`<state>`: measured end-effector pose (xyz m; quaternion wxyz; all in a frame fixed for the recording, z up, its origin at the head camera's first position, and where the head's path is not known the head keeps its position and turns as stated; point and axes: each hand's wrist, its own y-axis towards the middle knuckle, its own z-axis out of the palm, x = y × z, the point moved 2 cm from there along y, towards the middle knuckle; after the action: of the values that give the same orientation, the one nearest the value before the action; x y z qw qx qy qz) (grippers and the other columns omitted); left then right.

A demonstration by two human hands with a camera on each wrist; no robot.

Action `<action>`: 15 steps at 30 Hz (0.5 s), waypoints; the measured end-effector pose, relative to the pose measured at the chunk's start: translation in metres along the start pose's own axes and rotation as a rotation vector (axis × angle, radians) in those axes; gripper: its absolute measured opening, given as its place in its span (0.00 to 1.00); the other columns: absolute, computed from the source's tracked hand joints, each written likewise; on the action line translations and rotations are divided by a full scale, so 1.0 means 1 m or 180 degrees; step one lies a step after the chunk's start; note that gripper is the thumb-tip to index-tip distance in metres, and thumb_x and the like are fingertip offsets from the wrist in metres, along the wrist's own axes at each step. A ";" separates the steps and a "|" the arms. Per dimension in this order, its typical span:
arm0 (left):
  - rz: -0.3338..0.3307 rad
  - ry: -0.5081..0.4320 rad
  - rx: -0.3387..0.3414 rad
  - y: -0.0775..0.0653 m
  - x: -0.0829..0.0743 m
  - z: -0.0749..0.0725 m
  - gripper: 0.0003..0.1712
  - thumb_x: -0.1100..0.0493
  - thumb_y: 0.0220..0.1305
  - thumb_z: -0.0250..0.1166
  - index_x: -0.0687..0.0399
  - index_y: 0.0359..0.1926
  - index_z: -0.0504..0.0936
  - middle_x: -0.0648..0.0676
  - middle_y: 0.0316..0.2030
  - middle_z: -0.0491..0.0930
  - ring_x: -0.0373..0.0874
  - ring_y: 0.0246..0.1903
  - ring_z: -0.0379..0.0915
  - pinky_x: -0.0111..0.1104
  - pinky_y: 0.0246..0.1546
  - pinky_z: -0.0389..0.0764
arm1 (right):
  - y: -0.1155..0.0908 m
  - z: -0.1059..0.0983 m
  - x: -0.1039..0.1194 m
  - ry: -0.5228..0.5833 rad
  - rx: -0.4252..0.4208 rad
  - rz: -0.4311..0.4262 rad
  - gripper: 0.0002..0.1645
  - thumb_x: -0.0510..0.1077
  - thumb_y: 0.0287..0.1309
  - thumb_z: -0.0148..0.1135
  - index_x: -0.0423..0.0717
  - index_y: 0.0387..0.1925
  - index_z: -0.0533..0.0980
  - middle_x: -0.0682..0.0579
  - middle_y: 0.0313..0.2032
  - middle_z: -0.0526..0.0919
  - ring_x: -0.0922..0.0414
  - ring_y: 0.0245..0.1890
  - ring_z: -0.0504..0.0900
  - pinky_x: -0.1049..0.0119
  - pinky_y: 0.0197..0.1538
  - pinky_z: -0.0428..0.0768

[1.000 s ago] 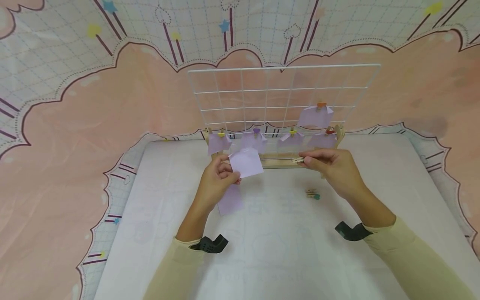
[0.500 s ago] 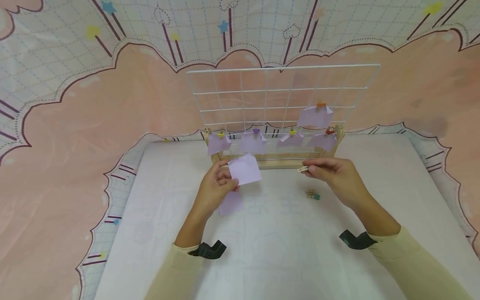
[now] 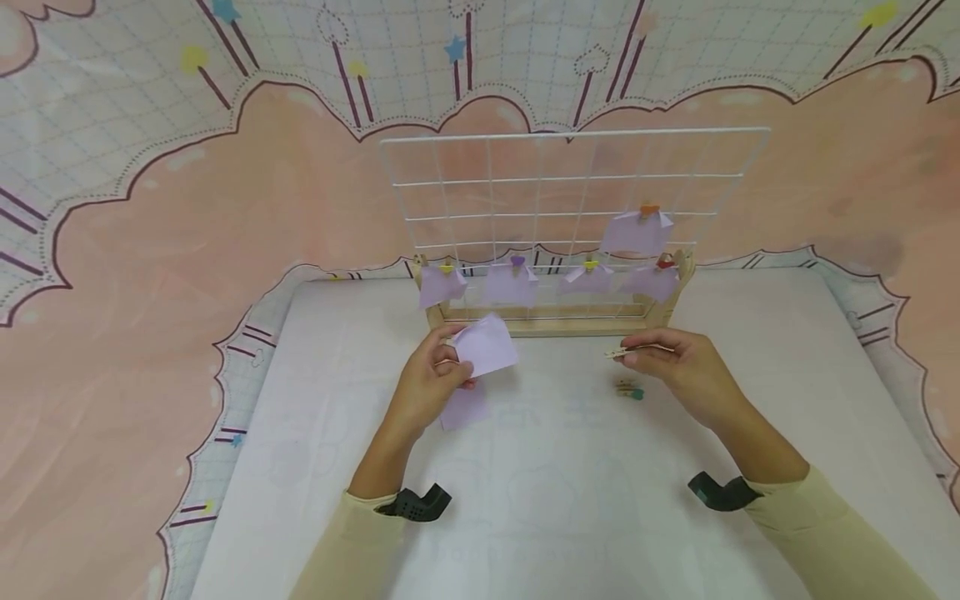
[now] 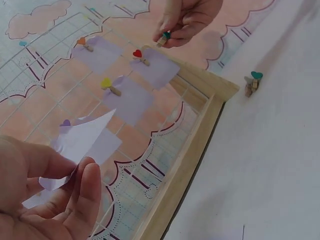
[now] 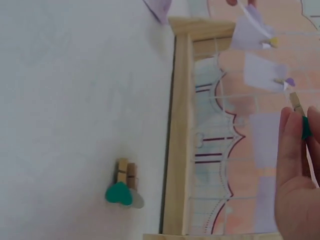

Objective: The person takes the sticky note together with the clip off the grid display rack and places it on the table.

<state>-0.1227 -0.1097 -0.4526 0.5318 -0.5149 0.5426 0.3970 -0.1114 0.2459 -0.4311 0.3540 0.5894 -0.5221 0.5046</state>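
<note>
My left hand pinches a square lilac paper note between thumb and fingers, in front of the rack's left part. Another lilac note lies on the table below it. On the right, my right hand pinches a small wooden clothespin with a green heart on it. Behind both hands stands a white wire grid in a wooden base. Several lilac notes hang from it by heart clothespins, among them an orange one, a red one and a yellow one.
Two loose clothespins lie on the white table below my right hand, one with a green heart, the other with a grey one. A patterned cloth covers the background behind and around the table.
My right hand has drawn back from the rack toward me and slightly right, with the clothespin. My left hand has lowered a little, and its note is now tilted more.
</note>
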 end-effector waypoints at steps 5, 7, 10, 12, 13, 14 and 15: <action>-0.0057 0.0162 -0.0240 -0.001 0.006 -0.003 0.22 0.65 0.73 0.60 0.47 0.65 0.74 0.60 0.36 0.80 0.48 0.36 0.84 0.35 0.39 0.87 | -0.004 -0.002 -0.013 -0.0229 0.0010 0.0101 0.23 0.49 0.67 0.67 0.36 0.55 0.79 0.58 0.45 0.87 0.66 0.44 0.85 0.75 0.50 0.83; -0.0076 0.0252 -0.0345 -0.001 0.008 -0.005 0.19 0.62 0.74 0.59 0.47 0.63 0.75 0.60 0.36 0.82 0.48 0.37 0.84 0.35 0.39 0.86 | -0.006 -0.003 -0.017 -0.0288 0.0009 0.0127 0.22 0.49 0.67 0.67 0.38 0.54 0.80 0.58 0.45 0.87 0.66 0.44 0.85 0.75 0.49 0.83; -0.0084 0.0342 -0.0452 -0.002 0.011 -0.007 0.17 0.59 0.76 0.58 0.49 0.62 0.76 0.60 0.36 0.84 0.48 0.37 0.84 0.37 0.41 0.86 | -0.007 -0.003 -0.022 -0.0206 0.0035 0.0097 0.22 0.47 0.67 0.67 0.35 0.54 0.79 0.58 0.45 0.86 0.65 0.44 0.84 0.75 0.49 0.82; -0.0084 0.0336 -0.0498 -0.003 0.012 -0.009 0.16 0.59 0.76 0.58 0.50 0.62 0.76 0.60 0.36 0.85 0.47 0.35 0.84 0.42 0.42 0.87 | -0.007 -0.004 -0.025 -0.0117 0.0050 0.0070 0.22 0.45 0.67 0.67 0.33 0.54 0.78 0.57 0.46 0.86 0.65 0.44 0.85 0.75 0.49 0.82; -0.0080 0.0322 -0.0515 -0.003 0.013 -0.010 0.16 0.59 0.76 0.58 0.51 0.61 0.76 0.60 0.35 0.85 0.47 0.34 0.84 0.43 0.41 0.87 | -0.008 -0.004 -0.027 -0.0070 0.0055 0.0068 0.22 0.44 0.67 0.67 0.32 0.55 0.78 0.57 0.46 0.86 0.65 0.44 0.85 0.75 0.49 0.82; -0.0082 0.0312 -0.0528 -0.003 0.014 -0.011 0.15 0.59 0.76 0.58 0.52 0.60 0.77 0.59 0.33 0.84 0.47 0.33 0.83 0.44 0.41 0.87 | -0.008 -0.004 -0.028 -0.0037 0.0057 0.0075 0.23 0.44 0.67 0.67 0.31 0.55 0.77 0.57 0.46 0.86 0.66 0.44 0.85 0.75 0.49 0.82; -0.0080 0.0294 -0.0541 -0.004 0.015 -0.012 0.15 0.59 0.76 0.58 0.52 0.60 0.77 0.59 0.32 0.84 0.46 0.32 0.83 0.44 0.41 0.87 | -0.008 -0.005 -0.030 -0.0038 0.0048 0.0090 0.22 0.43 0.67 0.67 0.31 0.55 0.77 0.58 0.46 0.86 0.67 0.45 0.85 0.76 0.50 0.81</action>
<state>-0.1196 -0.1242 -0.4658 0.4655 -0.5828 0.5244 0.4107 -0.1031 0.2596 -0.4579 0.3392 0.5877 -0.5287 0.5099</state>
